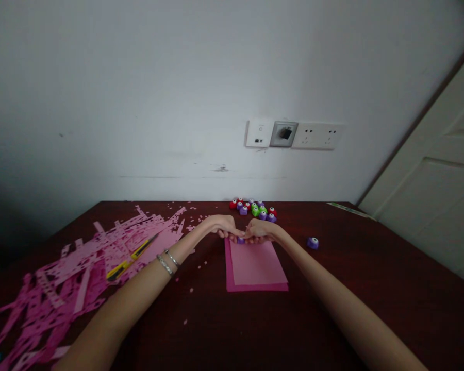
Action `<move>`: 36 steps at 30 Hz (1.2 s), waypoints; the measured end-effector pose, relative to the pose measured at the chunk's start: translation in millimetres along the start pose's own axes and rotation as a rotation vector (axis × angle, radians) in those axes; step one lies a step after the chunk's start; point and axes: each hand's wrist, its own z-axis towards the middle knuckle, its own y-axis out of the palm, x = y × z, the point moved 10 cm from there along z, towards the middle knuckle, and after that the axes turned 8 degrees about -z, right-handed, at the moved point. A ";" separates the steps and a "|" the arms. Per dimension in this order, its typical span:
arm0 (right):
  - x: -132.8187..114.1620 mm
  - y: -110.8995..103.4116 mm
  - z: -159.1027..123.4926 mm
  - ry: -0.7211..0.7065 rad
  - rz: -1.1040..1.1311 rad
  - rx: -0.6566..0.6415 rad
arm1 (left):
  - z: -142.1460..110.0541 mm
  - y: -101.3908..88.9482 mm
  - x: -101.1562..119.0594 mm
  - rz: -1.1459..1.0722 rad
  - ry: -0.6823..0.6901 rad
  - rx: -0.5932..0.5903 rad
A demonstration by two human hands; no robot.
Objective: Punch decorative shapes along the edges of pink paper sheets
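Note:
A purple craft punch (241, 240) sits at the far edge of the pink paper (257, 263), mostly covered by my fingers. My left hand (226, 225) is closed around its left side, with the thumb stretched over the top. From the right, my right hand (258, 230) is closed too, its thumb meeting the left one on the punch. The lighter pink sheet lies over a darker pink sheet (230, 286), which shows along the left and near edges. How far the paper reaches into the punch is hidden by my hands.
Punched pink paper strips (62, 288) heap on the left, with yellow-handled cutters (119, 268) on them. Behind my hands cluster several coloured punches (255, 208); another purple punch (313, 243) stands right. Tiny pink cut-outs (191, 290) are scattered about. Wall sockets (317, 136) are above the table.

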 end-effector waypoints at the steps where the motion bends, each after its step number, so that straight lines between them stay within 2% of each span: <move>1: 0.2 0.6 -0.1 0.005 0.003 -0.003 | 0.7 0.3 -0.6 0.006 -0.014 -0.003; 9: -1.2 -0.6 -2.6 0.031 -0.007 0.030 | -4.9 0.4 1.9 -0.003 -0.052 -0.005; 16: -1.6 2.8 -2.4 0.086 -0.010 -0.038 | -11.8 3.1 3.5 -0.056 -0.039 0.002; 28: -2.3 3.7 -3.0 0.100 -0.036 -0.053 | 5.9 -2.9 -13.0 -0.087 0.002 0.026; 36: -5.4 1.5 -2.5 0.059 -0.074 -0.052 | -7.7 -1.2 -0.7 -0.006 0.000 0.048</move>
